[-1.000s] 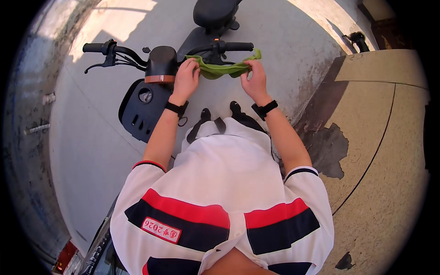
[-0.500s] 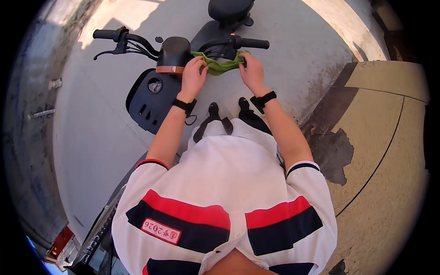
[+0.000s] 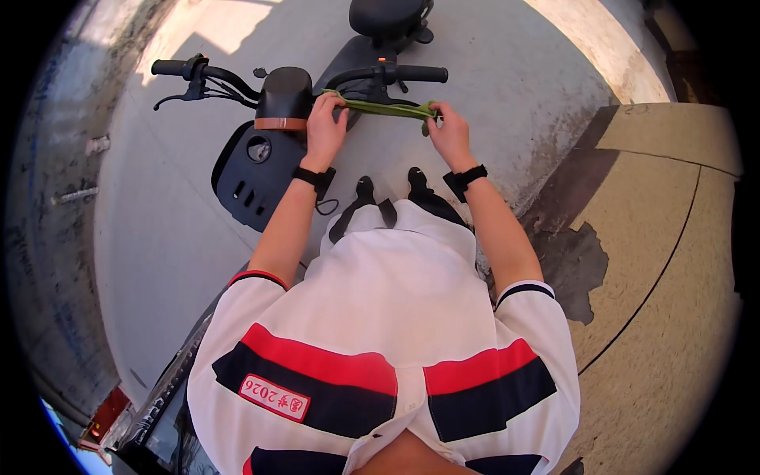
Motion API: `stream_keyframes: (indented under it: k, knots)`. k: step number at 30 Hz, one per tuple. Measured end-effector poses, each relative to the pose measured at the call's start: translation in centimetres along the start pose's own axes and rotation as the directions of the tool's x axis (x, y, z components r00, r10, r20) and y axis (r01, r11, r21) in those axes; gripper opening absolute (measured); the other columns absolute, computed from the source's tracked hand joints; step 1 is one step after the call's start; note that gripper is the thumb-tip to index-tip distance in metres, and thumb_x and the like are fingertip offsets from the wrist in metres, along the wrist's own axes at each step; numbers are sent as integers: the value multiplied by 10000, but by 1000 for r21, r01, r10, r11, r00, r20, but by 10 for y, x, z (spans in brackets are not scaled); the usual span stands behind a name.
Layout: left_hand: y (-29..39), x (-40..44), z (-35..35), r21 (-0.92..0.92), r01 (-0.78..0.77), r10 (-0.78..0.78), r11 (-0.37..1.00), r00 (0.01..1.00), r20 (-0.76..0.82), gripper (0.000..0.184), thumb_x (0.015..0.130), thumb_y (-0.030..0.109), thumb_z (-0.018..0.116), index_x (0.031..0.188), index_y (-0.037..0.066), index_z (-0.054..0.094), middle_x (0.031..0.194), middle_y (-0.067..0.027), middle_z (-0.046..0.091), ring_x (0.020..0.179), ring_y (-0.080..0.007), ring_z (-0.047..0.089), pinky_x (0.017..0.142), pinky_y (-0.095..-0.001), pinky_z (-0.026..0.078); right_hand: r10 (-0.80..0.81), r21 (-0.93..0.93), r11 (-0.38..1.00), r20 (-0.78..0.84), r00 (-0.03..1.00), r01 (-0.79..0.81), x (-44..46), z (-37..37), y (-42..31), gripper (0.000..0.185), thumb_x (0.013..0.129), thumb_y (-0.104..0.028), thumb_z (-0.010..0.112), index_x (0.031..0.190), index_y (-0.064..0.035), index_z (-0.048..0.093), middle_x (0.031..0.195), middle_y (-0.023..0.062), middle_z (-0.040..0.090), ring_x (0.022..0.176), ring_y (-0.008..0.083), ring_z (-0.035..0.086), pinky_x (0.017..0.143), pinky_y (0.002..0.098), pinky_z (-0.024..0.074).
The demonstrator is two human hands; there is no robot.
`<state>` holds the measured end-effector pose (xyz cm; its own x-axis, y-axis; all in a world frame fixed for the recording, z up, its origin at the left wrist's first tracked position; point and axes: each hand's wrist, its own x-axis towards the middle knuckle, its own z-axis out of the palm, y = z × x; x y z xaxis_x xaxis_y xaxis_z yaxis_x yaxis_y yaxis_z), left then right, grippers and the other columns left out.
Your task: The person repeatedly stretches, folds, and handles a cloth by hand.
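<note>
A green cloth (image 3: 380,108) is stretched nearly straight between my two hands, in front of the scooter's handlebar. Its left end is pinched in my left hand (image 3: 325,131), close beside the black headlight housing (image 3: 286,93). My right hand (image 3: 450,136) grips the other end, and a short bit of cloth hangs below those fingers. Just beyond the cloth is the black rubber handlebar grip (image 3: 421,74) on the right side. Fingertips on both hands are partly hidden by the cloth.
The electric scooter's dark front panel (image 3: 257,176) stands at left, with its seat (image 3: 388,16) farther back. A tan wall or ledge (image 3: 657,214) with a peeled patch runs along the right. A dark vehicle part (image 3: 170,380) lies at lower left, near my body.
My hands have moved apart, pulling the cloth from a sagging, bunched shape into a taut narrow strip. The scooter appears slightly farther left in view.
</note>
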<state>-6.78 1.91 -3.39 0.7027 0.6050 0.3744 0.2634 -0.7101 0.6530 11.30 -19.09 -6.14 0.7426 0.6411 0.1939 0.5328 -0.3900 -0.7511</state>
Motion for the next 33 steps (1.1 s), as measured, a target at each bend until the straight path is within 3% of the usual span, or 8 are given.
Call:
stream_keyframes:
  k: [4, 7, 8, 12, 18, 21, 28, 33]
  knots:
    - [-3, -2, 6, -112, 238, -237, 965, 971, 25, 324, 862, 22, 699, 1161, 4, 576, 1084, -178, 658, 1014, -337, 661, 882, -389, 528, -94, 93, 991, -47, 994, 98, 4, -4, -10, 195, 843, -83, 718, 1028, -67, 657, 957, 134, 709, 859, 336, 680, 744, 409, 543]
    - [0, 1, 6, -120, 235, -240, 964, 970, -29, 336, 875, 7, 686, 1195, 4, 584, 1087, -175, 661, 1013, -329, 664, 897, -390, 529, -201, 167, 964, -50, 978, 207, 12, -2, -20, 200, 838, -80, 720, 1027, -62, 656, 964, 126, 707, 859, 334, 676, 751, 405, 541]
    - [-5, 1, 8, -40, 176, -178, 984, 983, -53, 304, 876, -7, 678, 1173, 4, 618, 1069, -163, 660, 970, -316, 675, 868, -373, 544, -248, 188, 949, -53, 967, 254, 14, 0, -23, 204, 837, -78, 719, 1029, -60, 654, 966, 123, 706, 860, 333, 674, 754, 404, 540]
    - [-6, -6, 5, -85, 243, -250, 966, 964, -88, 132, 872, -15, 678, 1003, -6, 662, 1025, -143, 649, 864, -265, 686, 726, -329, 545, -339, 242, 915, 33, 940, 322, 21, 3, -31, 257, 827, -46, 705, 1076, -58, 641, 989, 128, 692, 889, 331, 665, 764, 405, 537]
    - [14, -58, -12, -8, 370, -361, 929, 903, -232, 105, 894, -32, 636, 987, -4, 597, 1080, -117, 650, 794, -225, 652, 698, -311, 525, -498, 235, 850, 65, 865, 472, 22, 21, -24, 336, 801, 14, 666, 1128, -48, 623, 1013, 160, 636, 984, 363, 608, 821, 426, 510]
    - [23, -99, -23, -71, 503, -500, 861, 817, -286, 111, 909, -32, 618, 1003, -5, 566, 1155, -110, 647, 779, -179, 632, 685, -293, 518, -567, 307, 797, 86, 819, 520, 14, 35, -31, 375, 796, 34, 659, 1160, -44, 614, 1016, 170, 615, 978, 375, 589, 838, 439, 497]
    - [28, -186, -60, -166, 725, -722, 669, 579, -379, 78, 982, 49, 601, 1032, 31, 545, 918, -22, 677, 718, -75, 560, 654, -237, 480, -662, 469, 706, 169, 730, 531, -20, 79, -66, 397, 790, 59, 652, 1171, -48, 611, 1000, 164, 608, 929, 366, 589, 796, 436, 494]
    - [24, -221, -93, -208, 752, -727, 626, 466, -504, 149, 942, 62, 652, 1061, 35, 566, 867, -58, 645, 712, -116, 589, 643, -267, 495, -694, 494, 683, 208, 689, 539, -19, 104, -89, 244, 814, 44, 670, 1045, -36, 658, 944, 145, 646, 858, 332, 624, 747, 409, 512]
